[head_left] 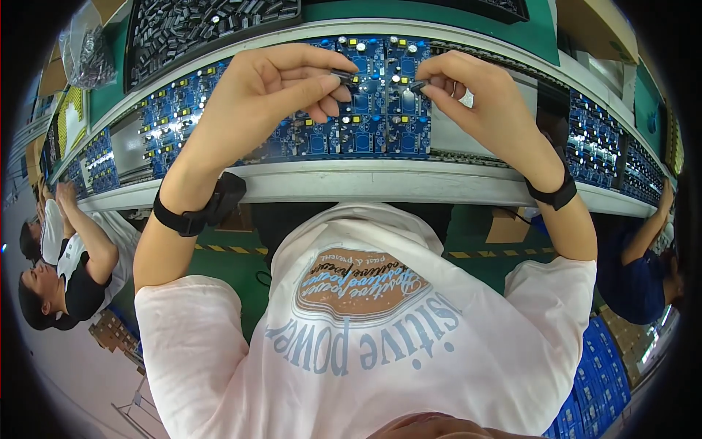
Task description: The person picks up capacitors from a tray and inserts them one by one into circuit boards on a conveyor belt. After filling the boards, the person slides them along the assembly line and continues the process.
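Both my hands are over a blue circuit board panel (362, 139) on the conveyor line. Between the thumb and fingers of my left hand (281, 84) is a black cylindrical capacitor (342, 75), perhaps with others behind it. My right hand (475, 88) pinches a small black capacitor (417, 85) at its fingertips, just above the panel's right part. Yellow, white and blue components stand on the boards. My left palm and forearm cover part of the boards beneath.
Beyond the line is a black tray (212, 60) heaped with capacitors, with a clear plastic bag (91, 55) to its left. More board panels (594, 132) lie farther right. A person (80, 256) works at the left, another (647, 271) at the right. A pale rail (365, 179) edges the line.
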Demonstrator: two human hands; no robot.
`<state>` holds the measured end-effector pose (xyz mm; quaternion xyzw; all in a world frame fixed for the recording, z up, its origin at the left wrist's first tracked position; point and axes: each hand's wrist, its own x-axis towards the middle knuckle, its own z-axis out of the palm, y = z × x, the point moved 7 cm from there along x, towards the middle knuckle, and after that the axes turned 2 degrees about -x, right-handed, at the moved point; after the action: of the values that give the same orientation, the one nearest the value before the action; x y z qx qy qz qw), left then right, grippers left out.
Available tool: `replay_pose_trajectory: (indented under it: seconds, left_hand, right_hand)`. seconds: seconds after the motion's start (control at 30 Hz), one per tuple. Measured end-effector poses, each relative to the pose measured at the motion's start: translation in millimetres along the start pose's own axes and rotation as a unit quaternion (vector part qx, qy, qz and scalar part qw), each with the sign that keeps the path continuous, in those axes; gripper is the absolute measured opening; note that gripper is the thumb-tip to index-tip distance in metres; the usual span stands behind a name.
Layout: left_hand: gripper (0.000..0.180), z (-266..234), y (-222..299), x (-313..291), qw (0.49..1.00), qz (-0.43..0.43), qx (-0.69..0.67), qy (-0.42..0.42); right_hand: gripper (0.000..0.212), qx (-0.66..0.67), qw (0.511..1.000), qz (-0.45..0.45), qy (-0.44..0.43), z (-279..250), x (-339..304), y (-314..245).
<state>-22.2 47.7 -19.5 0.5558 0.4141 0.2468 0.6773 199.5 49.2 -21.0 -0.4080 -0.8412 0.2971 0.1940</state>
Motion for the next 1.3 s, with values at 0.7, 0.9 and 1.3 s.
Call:
replay_pose_trajectory:
  seconds: [0.7, 0.9, 1.3]
  left_hand:
    - [0.018, 26, 21, 4, 0.856, 0.255, 0.448, 0.044]
    - [0.018, 34, 17, 6, 0.802, 0.301, 0.513, 0.052]
    - [0.022, 40, 15, 7, 0.752, 0.338, 0.566, 0.017]
  right_hand:
    - [0.019, -0.158, 0.982, -0.108, 0.006, -3, 0, -17]
    - [0.020, -0.183, 0.974, -0.131, 0.026, 5, -2, -19]
    - [0.022, -0.133, 0.986, -0.100, -0.020, -25, 41, -35]
